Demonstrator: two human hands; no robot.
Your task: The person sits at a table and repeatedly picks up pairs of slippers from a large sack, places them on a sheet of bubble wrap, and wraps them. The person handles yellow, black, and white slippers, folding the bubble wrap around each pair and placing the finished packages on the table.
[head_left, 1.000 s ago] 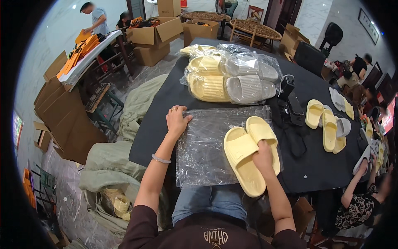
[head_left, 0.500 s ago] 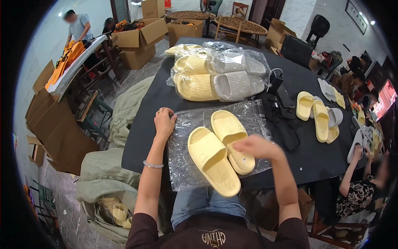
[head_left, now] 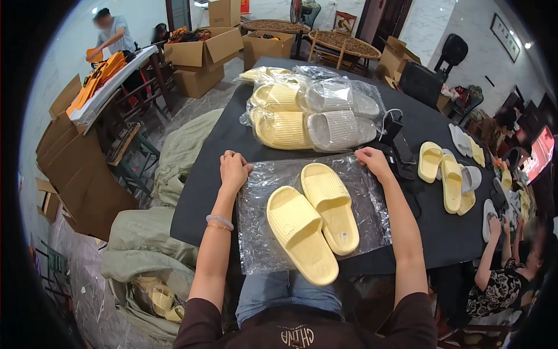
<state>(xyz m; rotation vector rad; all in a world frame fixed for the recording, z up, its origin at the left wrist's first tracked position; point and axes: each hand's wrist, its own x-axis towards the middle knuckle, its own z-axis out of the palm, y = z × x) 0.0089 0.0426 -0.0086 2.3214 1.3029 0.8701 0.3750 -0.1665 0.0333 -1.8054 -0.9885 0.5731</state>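
A clear plastic bag [head_left: 254,238] lies flat on the black tabletop in front of me. Two pale yellow slide slippers rest on it, side by side at a slant: the left slipper [head_left: 295,220] sits lower and reaches past the bag's near edge, the right slipper [head_left: 329,198] a little farther up. At the bag's far left corner, my left hand [head_left: 235,170] is closed, fingers pinching the film. Across from it, my right hand [head_left: 375,161] pinches the far right corner. Neither hand touches the slippers.
Beyond the bag are bagged yellow slippers [head_left: 283,129] and bagged grey slippers [head_left: 334,129]. Black devices with a cable [head_left: 401,152] lie right of my right hand. Loose slippers [head_left: 451,183] sit farther right, near a co-worker's hands [head_left: 494,227]. Sacks [head_left: 148,235] stand at the left.
My right hand has moved from over the right slipper, up and right, to the bag's far right corner, where it now pinches the film. My left hand stays at the far left corner.
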